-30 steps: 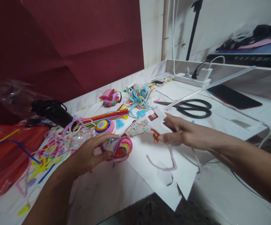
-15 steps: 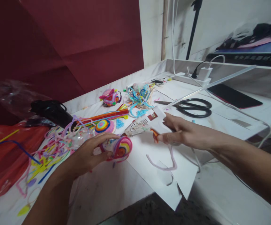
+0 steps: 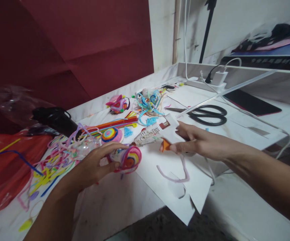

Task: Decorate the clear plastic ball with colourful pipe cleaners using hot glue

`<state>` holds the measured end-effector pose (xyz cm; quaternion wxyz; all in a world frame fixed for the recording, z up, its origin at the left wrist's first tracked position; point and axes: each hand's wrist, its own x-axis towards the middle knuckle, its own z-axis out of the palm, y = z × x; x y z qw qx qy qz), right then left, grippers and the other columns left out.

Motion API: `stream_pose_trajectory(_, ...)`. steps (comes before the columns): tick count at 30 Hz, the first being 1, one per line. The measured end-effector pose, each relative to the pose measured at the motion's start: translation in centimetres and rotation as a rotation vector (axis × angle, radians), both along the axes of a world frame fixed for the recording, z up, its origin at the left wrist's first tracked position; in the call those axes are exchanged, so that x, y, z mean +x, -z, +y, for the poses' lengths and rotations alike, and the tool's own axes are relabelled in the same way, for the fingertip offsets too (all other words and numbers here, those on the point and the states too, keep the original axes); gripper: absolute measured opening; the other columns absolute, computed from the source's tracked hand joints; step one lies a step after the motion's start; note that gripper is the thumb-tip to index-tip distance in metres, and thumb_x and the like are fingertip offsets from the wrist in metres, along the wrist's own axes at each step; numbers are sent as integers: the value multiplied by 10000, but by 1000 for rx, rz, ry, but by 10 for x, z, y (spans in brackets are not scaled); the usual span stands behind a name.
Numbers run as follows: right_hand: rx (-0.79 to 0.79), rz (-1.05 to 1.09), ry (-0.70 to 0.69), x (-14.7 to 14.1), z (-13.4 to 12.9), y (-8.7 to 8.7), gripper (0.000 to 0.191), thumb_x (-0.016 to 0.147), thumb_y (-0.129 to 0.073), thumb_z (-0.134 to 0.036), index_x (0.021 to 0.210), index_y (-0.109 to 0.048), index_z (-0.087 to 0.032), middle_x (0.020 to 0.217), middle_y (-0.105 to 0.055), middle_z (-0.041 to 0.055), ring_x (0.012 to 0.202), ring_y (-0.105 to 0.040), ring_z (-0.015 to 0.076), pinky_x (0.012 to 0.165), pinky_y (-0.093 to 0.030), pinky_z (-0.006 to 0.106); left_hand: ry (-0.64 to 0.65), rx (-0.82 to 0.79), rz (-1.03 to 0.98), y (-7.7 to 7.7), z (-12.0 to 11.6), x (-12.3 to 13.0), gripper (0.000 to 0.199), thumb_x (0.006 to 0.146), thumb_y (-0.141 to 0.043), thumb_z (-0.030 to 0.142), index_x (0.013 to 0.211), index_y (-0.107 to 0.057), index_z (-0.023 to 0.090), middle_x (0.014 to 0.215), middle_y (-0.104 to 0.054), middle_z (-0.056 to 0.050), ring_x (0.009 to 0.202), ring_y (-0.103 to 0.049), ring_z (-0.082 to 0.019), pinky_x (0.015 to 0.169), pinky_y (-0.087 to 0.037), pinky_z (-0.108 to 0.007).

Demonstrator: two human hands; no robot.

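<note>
In my left hand (image 3: 97, 164) is a small round craft piece (image 3: 131, 160) of coiled pipe cleaners, pink at the rim with yellow and orange rings. My fingers and thumb pinch it from its left side. My right hand (image 3: 195, 140) is wrapped round the handle of a white glue gun (image 3: 157, 130), fingers at its orange trigger (image 3: 165, 145). The gun's nozzle points left and meets or nearly meets the craft piece's top edge; contact cannot be made out. A clear glue stick (image 3: 205, 100) sticks out of the gun's back. Below the gun, a bent lilac pipe cleaner (image 3: 175, 180) lies on white paper (image 3: 157, 190).
Black-handled scissors (image 3: 207, 115) and a dark phone (image 3: 252, 102) lie behind my right hand. Loose pipe cleaners (image 3: 47, 170), a striped coiled disc (image 3: 111, 135) and a pink craft piece (image 3: 118, 104) are at the left and back. A power strip (image 3: 205, 84) stands at the rear; a white cord (image 3: 268, 124) crosses the right side.
The orange trigger stands out farther from the glue gun's handle than before, and the gun has shifted very slightly. My left hand and the craft piece have stayed in place.
</note>
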<state>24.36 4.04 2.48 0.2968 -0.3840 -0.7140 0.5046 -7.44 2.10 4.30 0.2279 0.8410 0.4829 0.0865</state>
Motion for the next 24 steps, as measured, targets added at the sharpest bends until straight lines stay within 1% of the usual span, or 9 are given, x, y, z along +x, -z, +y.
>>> stream_pose_trajectory(4, -14, 27, 41, 3, 2, 6, 382, 730, -703, -436, 633, -410, -210, 598, -358, -58, 497, -326, 90, 440, -260, 253, 7, 8, -3, 2, 1, -1, 499, 794, -643, 257, 1269, -543, 372, 1316, -610, 34, 1212, -545, -223, 1033, -429, -289)
stream_pose_trajectory(9, -63, 77, 31, 6, 3, 15, 343, 741, -716, -439, 660, -481, -202, 597, -404, -52, 503, -343, 98, 464, -271, 258, 4, -23, -31, 2, 1, 0, 494, 801, -644, 221, 1262, -544, 369, 1320, -600, 39, 1222, -535, -202, 1041, -418, -286)
stream_pose_trajectory(13, -178, 125, 47, 6, 2, 20, 384, 710, -750, -454, 625, -470, -205, 610, -463, -37, 537, -386, 117, 502, -287, 274, -7, -20, -26, 1, 1, 0, 478, 817, -624, 202, 1263, -547, 353, 1311, -603, 45, 1216, -540, -198, 1044, -421, -300)
stream_pose_trajectory(17, -275, 171, 74, 6, 2, 22, 445, 657, -793, -449, 558, -432, -207, 585, -485, -28, 544, -393, 118, 520, -292, 281, -4, -3, -36, 2, 0, 0, 463, 818, -624, 227, 1260, -553, 346, 1301, -614, 35, 1200, -553, -209, 1035, -435, -306)
stream_pose_trajectory(21, -416, 266, 79, 4, 2, 21, 404, 641, -810, -409, 621, -459, -209, 562, -555, -15, 538, -451, 124, 518, -295, 272, -3, 1, -42, 2, 1, 0, 476, 802, -632, 216, 1249, -554, 360, 1275, -628, 42, 1186, -560, -203, 1027, -436, -284)
stream_pose_trajectory(24, -496, 303, 89, 3, 1, 19, 450, 604, -833, -383, 646, -418, -215, 538, -581, -12, 490, -451, 110, 482, -272, 259, 6, 0, -55, 2, 1, 1, 472, 797, -633, 226, 1242, -556, 364, 1282, -625, 39, 1187, -559, -201, 1023, -432, -270)
